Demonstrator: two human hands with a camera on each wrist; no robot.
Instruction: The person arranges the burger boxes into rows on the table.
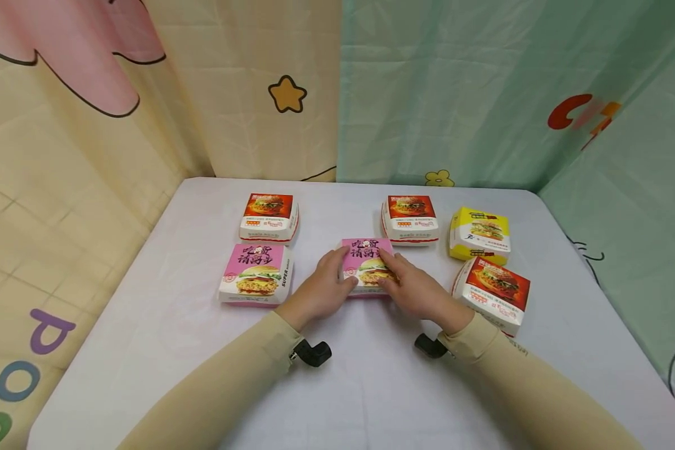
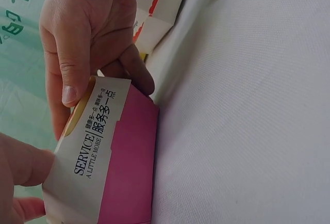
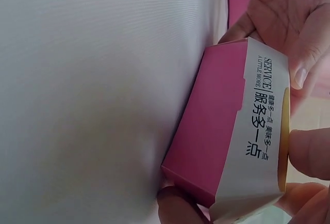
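Both hands hold a pink-and-white paper burger box (image 1: 365, 255) at the middle of the table. My left hand (image 1: 322, 287) grips its left side, and my right hand (image 1: 419, 289) grips the right side, thumbs along the near top edge. In the left wrist view the box's pink lower wall (image 2: 131, 172) sits against the white cloth, under a white lid flap with printed lettering. The right wrist view shows the lid (image 3: 258, 126) closed, with right-hand fingers low at one corner. A matching pink burger box (image 1: 255, 275) lies left of my left hand.
Red-topped burger boxes stand at the back left (image 1: 268, 215), at the back right (image 1: 410, 219) and beside my right wrist (image 1: 494, 292). A yellow burger box (image 1: 480, 236) stands between the two on the right. Patterned curtains (image 1: 275, 50) hang behind the white table (image 1: 360, 387).
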